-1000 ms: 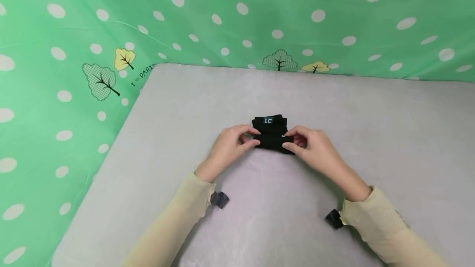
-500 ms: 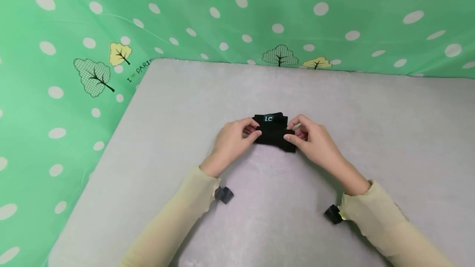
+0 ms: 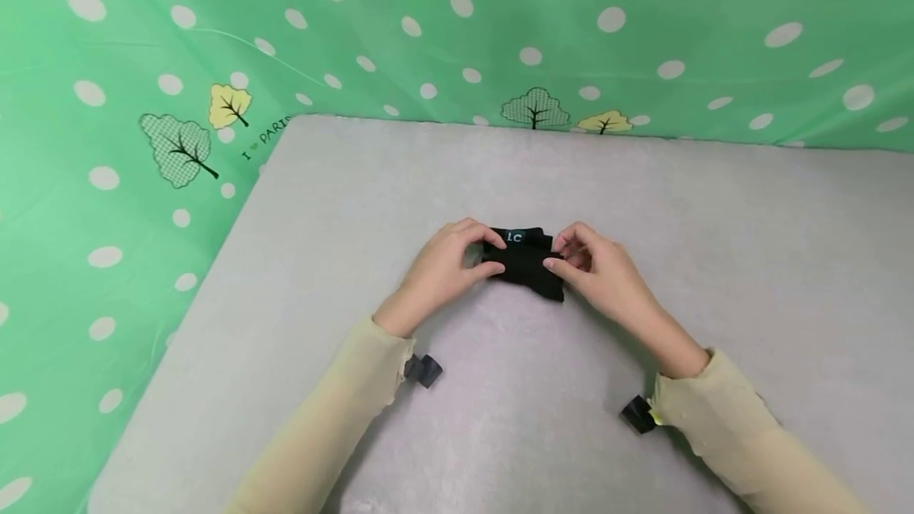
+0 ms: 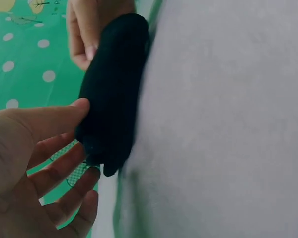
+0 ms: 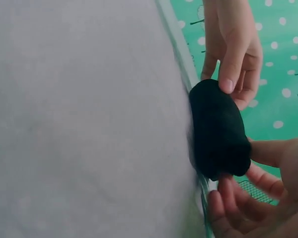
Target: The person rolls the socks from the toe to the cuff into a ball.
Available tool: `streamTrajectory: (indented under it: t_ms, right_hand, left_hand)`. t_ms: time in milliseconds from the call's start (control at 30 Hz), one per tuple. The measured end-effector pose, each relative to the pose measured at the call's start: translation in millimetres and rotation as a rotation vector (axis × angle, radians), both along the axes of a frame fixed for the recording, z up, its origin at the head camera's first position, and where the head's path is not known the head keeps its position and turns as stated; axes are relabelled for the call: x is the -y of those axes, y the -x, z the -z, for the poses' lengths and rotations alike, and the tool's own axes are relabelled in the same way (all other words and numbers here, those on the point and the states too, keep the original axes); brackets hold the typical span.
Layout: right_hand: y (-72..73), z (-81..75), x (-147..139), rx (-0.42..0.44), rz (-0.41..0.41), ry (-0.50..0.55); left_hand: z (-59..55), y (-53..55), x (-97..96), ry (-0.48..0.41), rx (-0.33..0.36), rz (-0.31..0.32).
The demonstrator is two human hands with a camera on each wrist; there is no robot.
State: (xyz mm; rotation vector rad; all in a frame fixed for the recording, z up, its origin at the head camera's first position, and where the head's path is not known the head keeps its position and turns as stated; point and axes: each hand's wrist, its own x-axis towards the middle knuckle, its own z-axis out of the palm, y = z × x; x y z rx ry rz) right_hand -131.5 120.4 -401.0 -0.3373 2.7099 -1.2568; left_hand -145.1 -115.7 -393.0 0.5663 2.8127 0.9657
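Observation:
A folded black sock (image 3: 527, 266) lies on the grey table top, its small "LC" label (image 3: 515, 237) showing on the far part. At its left end my left hand (image 3: 448, 262) grips it, thumb on the near side and forefinger over the fold. The right end is pinched by my right hand (image 3: 601, 270), its other fingers curled behind. In the left wrist view the sock (image 4: 114, 94) looks like a thick roll, with the thumb touching its side and the lower fingers loose by its end. The right wrist view shows the roll's layered end (image 5: 223, 161) beside the right fingers.
The grey table (image 3: 400, 181) runs to a back edge against a green dotted curtain (image 3: 471, 22), which also hangs along the left side. A black strap piece (image 3: 425, 371) sticks out at the left cuff, another black piece (image 3: 638, 415) at the right cuff.
The sock's near part has been folded further away from me, up close to the label. My left fingers have spread wider over it, while the right hand stays at the right end.

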Motion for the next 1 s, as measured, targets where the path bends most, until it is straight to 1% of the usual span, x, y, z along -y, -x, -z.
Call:
streamTrajectory:
  t_ms: [167, 233, 267, 467, 567, 633, 833, 933, 1000]
  right_hand:
    - [-5.5, 2.6, 0.2, -0.202, -0.059, -0.023]
    - [-6.6, 3.0, -0.5, -0.247, -0.082, -0.048]
    - [-6.7, 2.8, -0.9, -0.254, -0.089, -0.061]
    - [-4.7, 0.7, -2.6, -0.233, -0.11, -0.147]
    - [-2.4, 1.7, -1.3, -0.226, -0.103, -0.151]
    - [-1.3, 2.8, -0.7, -0.224, -0.093, -0.145]
    - [0.4, 5.3, -2.4, -0.198, -0.071, -0.119]
    - [1.1, 5.0, -3.5, -0.178, -0.065, -0.103]
    - [1.1, 4.3, -3.8, -0.164, -0.062, -0.097]
  left_hand:
    - [1.2, 2.3, -2.1, 0.033, 0.022, -0.044]
    - [1.4, 3.8, -2.9, 0.041, 0.023, -0.058]
    - [1.3, 4.8, -3.4, 0.042, 0.023, -0.063]
    - [1.7, 12.5, -6.1, 0.049, 0.033, -0.087]
    - [3.1, 14.7, -6.1, 0.044, 0.03, -0.089]
    - [4.9, 15.1, -4.9, 0.019, 0.021, -0.069]
    - [10.1, 11.4, 3.9, -0.121, 0.012, 0.0]
    - [11.2, 10.1, 7.1, -0.142, 0.009, 0.009]
    - [11.7, 9.5, 7.9, -0.146, 0.012, 0.004]
